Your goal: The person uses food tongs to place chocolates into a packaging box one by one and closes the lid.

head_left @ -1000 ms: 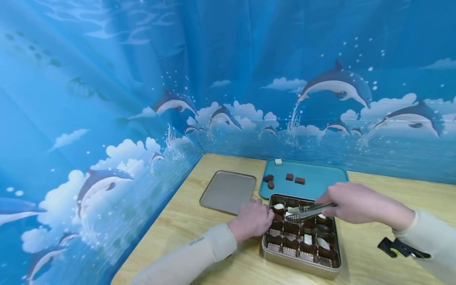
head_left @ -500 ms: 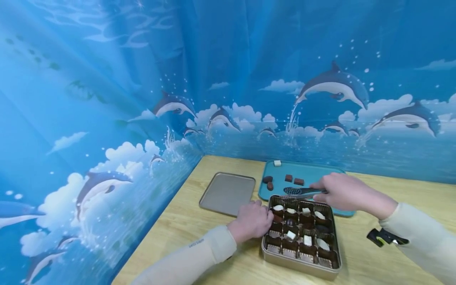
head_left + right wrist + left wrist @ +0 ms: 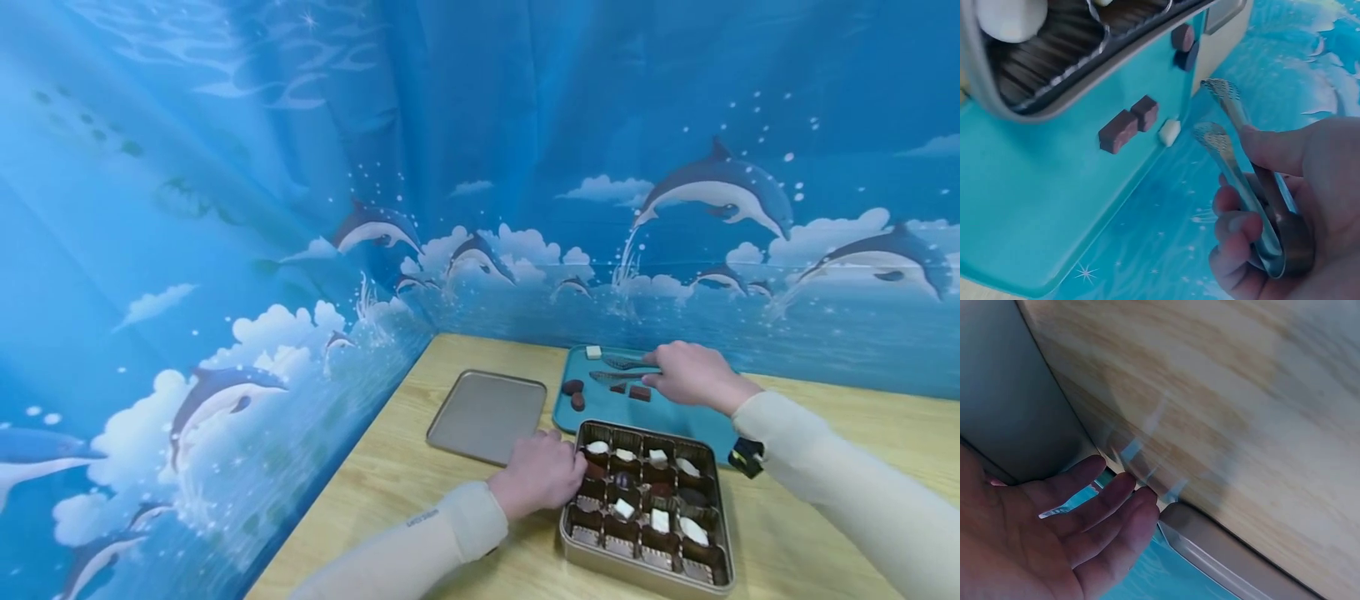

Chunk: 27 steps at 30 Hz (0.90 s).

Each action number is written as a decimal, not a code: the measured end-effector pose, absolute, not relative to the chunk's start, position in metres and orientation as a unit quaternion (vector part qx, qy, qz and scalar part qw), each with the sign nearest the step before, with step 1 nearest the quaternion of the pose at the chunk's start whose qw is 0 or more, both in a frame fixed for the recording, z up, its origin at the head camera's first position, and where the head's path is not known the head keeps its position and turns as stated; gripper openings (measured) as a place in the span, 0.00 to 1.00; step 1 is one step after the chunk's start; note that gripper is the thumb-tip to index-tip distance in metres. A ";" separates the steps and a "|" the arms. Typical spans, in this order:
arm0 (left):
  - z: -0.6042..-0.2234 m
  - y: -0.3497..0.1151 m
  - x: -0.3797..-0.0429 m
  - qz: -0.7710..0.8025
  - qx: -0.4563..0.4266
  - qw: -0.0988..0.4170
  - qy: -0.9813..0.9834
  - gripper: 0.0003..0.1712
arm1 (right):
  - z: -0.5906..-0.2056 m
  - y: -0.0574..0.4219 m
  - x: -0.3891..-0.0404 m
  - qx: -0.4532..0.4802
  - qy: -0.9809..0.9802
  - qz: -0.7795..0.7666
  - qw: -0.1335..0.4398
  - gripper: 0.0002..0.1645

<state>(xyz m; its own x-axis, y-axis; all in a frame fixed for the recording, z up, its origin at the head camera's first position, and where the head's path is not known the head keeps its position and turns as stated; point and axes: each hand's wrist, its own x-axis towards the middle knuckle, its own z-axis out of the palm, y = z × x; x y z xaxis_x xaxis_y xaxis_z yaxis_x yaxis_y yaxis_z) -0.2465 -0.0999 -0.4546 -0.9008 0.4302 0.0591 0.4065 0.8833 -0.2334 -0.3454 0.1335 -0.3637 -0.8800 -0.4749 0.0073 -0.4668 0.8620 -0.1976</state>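
My right hand (image 3: 693, 375) grips metal tongs (image 3: 618, 371) over the far part of a teal tray (image 3: 675, 417). The right wrist view shows the tongs (image 3: 1225, 125) with their tips apart and nothing between them, held by my right hand (image 3: 1272, 206). On the tray (image 3: 1054, 206) lie two brown squares (image 3: 1129, 125), a white piece (image 3: 1170, 132) and two dark round pieces (image 3: 1184, 47). My left hand (image 3: 540, 475) rests against the left wall of a gold tin (image 3: 573, 533) of chocolates in paper cups. Its fingers (image 3: 1116, 500) lie fairly straight.
A flat gold lid (image 3: 487, 404) lies on the wooden table (image 3: 420, 483) left of the tray. Blue dolphin-print curtains (image 3: 225, 292) close in the table at the back and left. A black clip (image 3: 746, 458) sits at my right wrist.
My right hand has carried the tongs from above the tin away to the far side of the teal tray. The left hand has stayed at the tin's edge.
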 end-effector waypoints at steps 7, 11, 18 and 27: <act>-0.455 -0.097 -0.246 0.097 -0.196 0.044 -0.975 0.25 | -0.372 0.123 -0.377 -0.225 0.971 -0.074 0.021 0.26; -0.456 -0.095 -0.246 0.075 -0.175 0.042 -0.981 0.28 | -0.379 0.118 -0.394 -0.217 0.974 -0.062 0.027 0.25; -0.456 -0.094 -0.246 0.065 -0.157 0.038 -0.985 0.30 | -0.382 0.108 -0.408 -0.208 0.974 -0.064 0.062 0.17; -0.455 -0.093 -0.244 0.075 -0.139 0.011 -0.987 0.31 | -0.381 0.094 -0.419 -0.194 0.975 -0.055 0.098 0.12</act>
<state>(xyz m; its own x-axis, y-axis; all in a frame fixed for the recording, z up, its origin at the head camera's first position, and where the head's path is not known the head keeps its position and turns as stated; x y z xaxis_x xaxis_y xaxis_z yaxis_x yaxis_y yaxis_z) -0.2443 -0.0930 -0.4549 -0.9611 0.2761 0.0001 0.2729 0.9500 -0.1517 -0.4188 0.0937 -0.3813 -0.9057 -0.3888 -0.1691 -0.3673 0.9187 -0.1452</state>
